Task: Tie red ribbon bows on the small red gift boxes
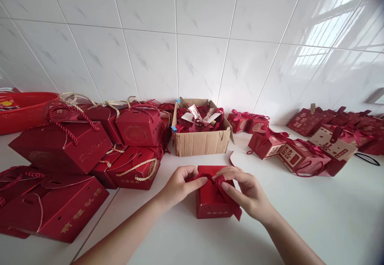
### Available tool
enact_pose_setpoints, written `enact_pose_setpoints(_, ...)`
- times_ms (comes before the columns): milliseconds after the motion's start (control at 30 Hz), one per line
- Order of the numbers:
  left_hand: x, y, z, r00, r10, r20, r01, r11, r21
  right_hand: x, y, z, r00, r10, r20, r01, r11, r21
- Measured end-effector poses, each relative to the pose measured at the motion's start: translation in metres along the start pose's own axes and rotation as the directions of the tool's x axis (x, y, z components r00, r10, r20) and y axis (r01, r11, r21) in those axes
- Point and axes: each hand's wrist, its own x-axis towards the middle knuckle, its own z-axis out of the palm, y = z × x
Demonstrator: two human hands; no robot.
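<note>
A small red gift box (211,204) stands on the white counter (315,217) in front of me. My left hand (179,186) pinches a red ribbon (232,206) at the box's top left. From the right, my right hand (244,191) grips the same ribbon with its fingers curled, and the ribbon's loose end hangs down the box's right side. Both hands rest on the top of the box.
A cardboard carton (201,140) of red ribbons and tags sits behind the box. Stacked red boxes with rope handles (90,153) fill the left side. Finished ribboned boxes (300,153) line the right along the tiled wall. A red basin (21,111) stands far left.
</note>
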Motion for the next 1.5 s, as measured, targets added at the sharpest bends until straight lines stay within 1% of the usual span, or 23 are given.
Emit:
enact_pose_setpoints(100, 0.0, 0.0, 0.0, 1.0, 0.008, -0.002, -0.008, 1.0, -0.004, 0.0, -0.001, 0.007, 0.987, 0.097, -0.126, -0.096, 0.995, 0.019)
enact_pose_setpoints(233, 0.0, 0.001, 0.0, 1.0, -0.018, -0.008, 0.018, 1.0, 0.004, 0.002, -0.004, 0.015, 0.955, 0.194, -0.227, -0.193, 0.981, 0.025)
enact_pose_setpoints(367, 0.001, 0.0, 0.0, 1.0, -0.018, -0.001, 0.018, 1.0, -0.004, 0.004, -0.004, 0.021, 0.927, 0.213, -0.308, -0.226, 0.974, -0.007)
enact_pose_setpoints(467, 0.001, -0.003, -0.001, 1.0, 0.014, 0.003, -0.014, 1.0, -0.01, 0.003, 0.001, 0.024, 0.912, 0.189, -0.365, -0.197, 0.98, 0.013)
enact_pose_setpoints(533, 0.001, -0.005, -0.001, 1.0, 0.027, 0.006, -0.027, 1.0, -0.008, 0.001, 0.004, 0.024, 0.914, 0.17, -0.369, -0.167, 0.985, 0.04)
enact_pose_setpoints(733, 0.0, -0.007, 0.001, 0.999, 0.036, 0.022, -0.037, 0.998, 0.055, -0.002, 0.004, 0.022, 0.954, 0.08, -0.29, -0.055, 0.994, 0.094)
enact_pose_setpoints(833, 0.0, -0.007, 0.003, 1.0, 0.021, 0.019, -0.022, 0.998, 0.055, -0.003, 0.002, 0.023, 0.954, 0.073, -0.291, -0.039, 0.992, 0.123)
enact_pose_setpoints(900, 0.0, -0.006, 0.004, 1.0, 0.004, 0.014, -0.005, 0.999, 0.052, -0.004, 0.001, 0.023, 0.952, 0.088, -0.292, -0.038, 0.984, 0.173)
enact_pose_setpoints(1033, -0.001, -0.005, 0.006, 1.0, 0.006, 0.012, -0.007, 0.999, 0.044, -0.005, 0.001, 0.02, 0.938, 0.134, -0.319, -0.042, 0.959, 0.281)
enact_pose_setpoints(1300, 0.0, -0.007, 0.005, 1.0, 0.007, 0.026, -0.009, 0.999, 0.049, -0.009, 0.007, 0.015, 0.898, 0.107, -0.426, 0.036, 0.949, 0.314)
enact_pose_setpoints(1433, 0.0, -0.007, 0.006, 0.999, 0.012, 0.032, -0.014, 0.998, 0.063, -0.009, 0.005, 0.017, 0.882, 0.183, -0.433, -0.017, 0.933, 0.36)
enact_pose_setpoints(1500, 0.0, -0.006, 0.007, 0.999, 0.02, 0.025, -0.021, 0.997, 0.074, -0.009, 0.004, 0.018, 0.865, 0.235, -0.444, -0.061, 0.926, 0.372)
